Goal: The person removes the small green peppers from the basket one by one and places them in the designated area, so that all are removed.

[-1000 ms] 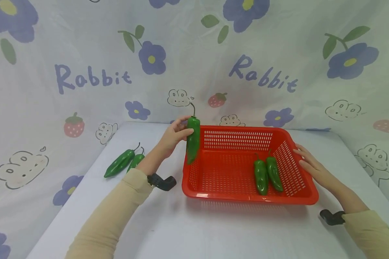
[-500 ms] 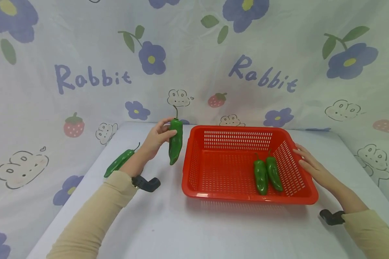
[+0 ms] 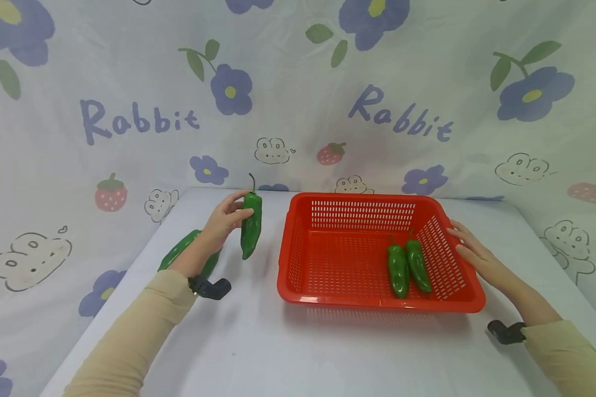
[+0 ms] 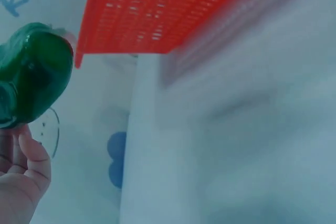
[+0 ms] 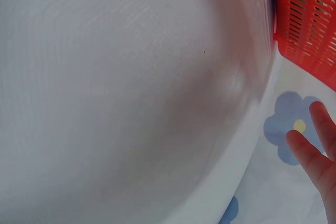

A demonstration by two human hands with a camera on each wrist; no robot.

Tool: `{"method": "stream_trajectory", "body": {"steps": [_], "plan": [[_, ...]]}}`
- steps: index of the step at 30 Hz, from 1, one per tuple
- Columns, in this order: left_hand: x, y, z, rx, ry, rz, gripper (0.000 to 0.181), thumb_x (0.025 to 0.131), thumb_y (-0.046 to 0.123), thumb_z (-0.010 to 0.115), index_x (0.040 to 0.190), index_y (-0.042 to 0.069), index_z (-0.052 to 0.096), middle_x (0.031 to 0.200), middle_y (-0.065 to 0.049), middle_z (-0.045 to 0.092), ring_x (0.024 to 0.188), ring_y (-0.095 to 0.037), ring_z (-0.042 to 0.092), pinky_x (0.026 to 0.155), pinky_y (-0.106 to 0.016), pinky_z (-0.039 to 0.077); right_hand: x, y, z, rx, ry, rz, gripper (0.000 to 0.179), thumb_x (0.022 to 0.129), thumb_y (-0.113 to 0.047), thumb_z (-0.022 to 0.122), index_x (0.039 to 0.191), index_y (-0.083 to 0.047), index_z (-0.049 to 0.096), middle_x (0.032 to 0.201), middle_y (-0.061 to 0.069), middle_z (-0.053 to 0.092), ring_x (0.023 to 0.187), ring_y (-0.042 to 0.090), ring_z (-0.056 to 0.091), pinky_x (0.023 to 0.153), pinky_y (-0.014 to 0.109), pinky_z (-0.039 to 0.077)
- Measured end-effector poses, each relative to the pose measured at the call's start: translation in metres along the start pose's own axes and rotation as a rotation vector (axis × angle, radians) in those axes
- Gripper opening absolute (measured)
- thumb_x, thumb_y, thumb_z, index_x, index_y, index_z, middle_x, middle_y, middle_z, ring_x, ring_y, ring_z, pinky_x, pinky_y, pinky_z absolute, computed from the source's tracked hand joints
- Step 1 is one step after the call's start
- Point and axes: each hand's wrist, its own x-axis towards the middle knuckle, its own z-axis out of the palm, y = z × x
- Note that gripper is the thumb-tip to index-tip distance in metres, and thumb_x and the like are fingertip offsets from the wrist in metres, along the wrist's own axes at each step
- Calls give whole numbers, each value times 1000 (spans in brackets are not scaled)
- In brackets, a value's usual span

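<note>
My left hand (image 3: 223,219) pinches a green chili pepper (image 3: 250,227) near its stem end, thumb in front; the pepper hangs upright above the table, left of the red basket (image 3: 381,302). In the left wrist view the held pepper (image 4: 39,74) looms large and close. At the basket's right side, my right hand (image 3: 479,255) touches the rim with extended fingers. Two green peppers lie side by side in the basket's right part, one pepper (image 3: 398,273) left of the other pepper (image 3: 418,266). On the table, two more peppers (image 3: 179,249) lie partly hidden behind my left forearm.
A white cloth covers the table (image 3: 288,353). Behind it hangs a patterned curtain (image 3: 288,99) with flowers, rabbits and strawberries. Black cameras are strapped to both wrists, the left camera (image 3: 211,288) hanging low over the table.
My left hand has carried its pepper leftward, from over the basket's left rim to above the table beside it. The right hand, the basket and the peppers in it stay put.
</note>
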Motion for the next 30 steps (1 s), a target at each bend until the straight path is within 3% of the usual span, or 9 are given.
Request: {"method": "stream_trajectory", "body": {"steps": [7,16,25,30], "plan": [[-3,-10,-11,44,-3,-20,55,92,16,54,141,9,31,110,-1,51,86,-2,56,85,-29,41,-1,0,0,4,2,13,52,98,-19,35,146,-13,19,154,7,1,130,-8,12,88,69,27],[-8,-24,-25,119,-11,-88,59,93,20,53,144,11,26,131,-22,41,89,-1,53,87,-31,40,0,0,0,8,-3,9,51,98,-18,35,146,-12,19,154,7,1,126,-15,10,88,72,25],[-9,-40,-34,217,-3,-175,63,91,28,55,144,12,27,137,-25,38,115,-31,44,91,-38,39,0,0,0,9,-5,14,51,98,-19,34,146,-13,19,154,7,1,129,-11,10,88,71,25],[-12,-50,-38,300,-21,-200,65,89,33,58,144,12,29,135,-26,41,109,-34,49,91,-41,41,0,1,0,5,-2,-5,51,98,-17,34,146,-12,19,154,6,2,123,-17,12,88,71,26]]}}
